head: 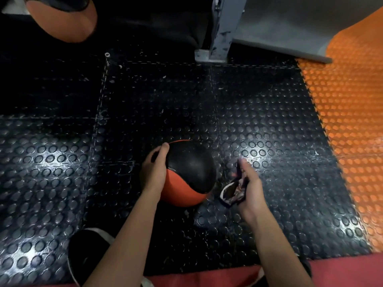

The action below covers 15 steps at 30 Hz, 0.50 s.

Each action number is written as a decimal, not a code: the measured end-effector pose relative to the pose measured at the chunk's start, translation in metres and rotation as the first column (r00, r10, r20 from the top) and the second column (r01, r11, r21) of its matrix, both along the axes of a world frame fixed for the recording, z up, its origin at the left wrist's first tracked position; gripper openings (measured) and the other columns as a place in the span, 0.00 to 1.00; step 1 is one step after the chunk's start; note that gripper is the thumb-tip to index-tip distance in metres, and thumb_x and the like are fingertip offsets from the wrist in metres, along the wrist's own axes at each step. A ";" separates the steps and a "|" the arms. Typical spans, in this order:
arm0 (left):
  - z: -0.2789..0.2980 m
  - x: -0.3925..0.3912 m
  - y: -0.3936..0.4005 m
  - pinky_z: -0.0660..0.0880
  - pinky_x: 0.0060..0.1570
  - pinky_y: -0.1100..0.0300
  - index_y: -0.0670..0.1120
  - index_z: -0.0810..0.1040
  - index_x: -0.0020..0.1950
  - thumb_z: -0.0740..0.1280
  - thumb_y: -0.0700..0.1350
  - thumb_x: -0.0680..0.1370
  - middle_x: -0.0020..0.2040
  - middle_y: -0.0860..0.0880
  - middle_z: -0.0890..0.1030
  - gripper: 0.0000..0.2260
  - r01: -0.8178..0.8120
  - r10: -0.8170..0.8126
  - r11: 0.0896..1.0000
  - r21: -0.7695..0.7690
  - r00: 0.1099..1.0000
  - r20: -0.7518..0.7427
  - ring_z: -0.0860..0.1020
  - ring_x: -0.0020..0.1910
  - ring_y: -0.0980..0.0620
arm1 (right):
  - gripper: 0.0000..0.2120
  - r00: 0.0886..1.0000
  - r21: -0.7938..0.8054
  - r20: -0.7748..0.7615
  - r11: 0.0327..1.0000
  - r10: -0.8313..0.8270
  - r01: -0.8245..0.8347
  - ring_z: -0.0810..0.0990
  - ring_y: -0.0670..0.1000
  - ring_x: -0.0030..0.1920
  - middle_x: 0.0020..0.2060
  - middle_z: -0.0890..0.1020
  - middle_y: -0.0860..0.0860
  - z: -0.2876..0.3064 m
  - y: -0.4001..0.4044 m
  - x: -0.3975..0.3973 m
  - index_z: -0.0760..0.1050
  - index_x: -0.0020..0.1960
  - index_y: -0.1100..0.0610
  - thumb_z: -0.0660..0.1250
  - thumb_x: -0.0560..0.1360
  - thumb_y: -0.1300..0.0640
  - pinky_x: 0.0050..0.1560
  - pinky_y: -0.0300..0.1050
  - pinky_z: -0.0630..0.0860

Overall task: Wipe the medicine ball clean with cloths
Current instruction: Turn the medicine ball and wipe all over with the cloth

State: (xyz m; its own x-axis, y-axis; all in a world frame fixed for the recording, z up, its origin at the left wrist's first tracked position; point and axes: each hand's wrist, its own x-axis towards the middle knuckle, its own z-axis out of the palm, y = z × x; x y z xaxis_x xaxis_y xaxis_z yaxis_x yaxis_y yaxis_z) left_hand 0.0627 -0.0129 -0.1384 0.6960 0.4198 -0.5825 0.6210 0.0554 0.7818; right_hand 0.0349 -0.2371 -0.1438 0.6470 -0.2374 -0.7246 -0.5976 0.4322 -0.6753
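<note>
medicine ball (pixel 186 175): black upper panel, orange lower panel, dull surface, sitting on black studded floor mat (pixel 259 112). left hand (pixel 154 169) cupped against its left side, fingers curled over the top. right hand (pixel 249 186) just right of the ball, apart from it, grip pinching a crumpled patterned cloth (pixel 232 192).

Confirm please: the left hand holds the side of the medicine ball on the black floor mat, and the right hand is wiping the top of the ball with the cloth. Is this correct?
Not quite. In the head view the right hand holds the cloth beside the medicine ball, apart from it, not wiping its top. The left hand does hold the ball's side on the black floor mat.
</note>
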 end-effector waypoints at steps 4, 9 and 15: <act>-0.001 0.000 -0.001 0.76 0.66 0.46 0.61 0.84 0.58 0.65 0.74 0.67 0.57 0.55 0.85 0.27 -0.008 0.008 1.000 -0.011 1.000 0.011 0.82 0.59 0.50 | 0.19 0.993 -0.116 0.062 0.989 0.097 -0.090 0.82 0.55 0.56 0.58 0.84 0.54 0.007 -0.005 0.003 0.78 0.68 0.48 0.71 0.78 0.59 0.57 0.54 0.77; -0.002 0.001 -0.004 0.76 0.66 0.46 0.62 0.84 0.59 0.66 0.74 0.66 0.59 0.56 0.84 0.27 -0.020 0.020 1.000 -0.012 1.000 0.007 0.81 0.60 0.50 | 0.16 0.989 -0.176 0.079 0.979 0.123 -0.107 0.77 0.55 0.70 0.67 0.82 0.50 0.014 0.000 0.002 0.80 0.67 0.41 0.64 0.81 0.48 0.73 0.62 0.69; -0.006 0.001 0.001 0.76 0.65 0.45 0.61 0.85 0.57 0.66 0.74 0.67 0.58 0.55 0.85 0.26 -0.020 0.021 0.999 -0.031 0.999 0.033 0.81 0.59 0.50 | 0.18 0.997 -0.427 0.035 0.903 0.068 -0.046 0.76 0.56 0.71 0.69 0.79 0.51 0.019 0.015 -0.001 0.74 0.72 0.48 0.59 0.86 0.45 0.76 0.63 0.66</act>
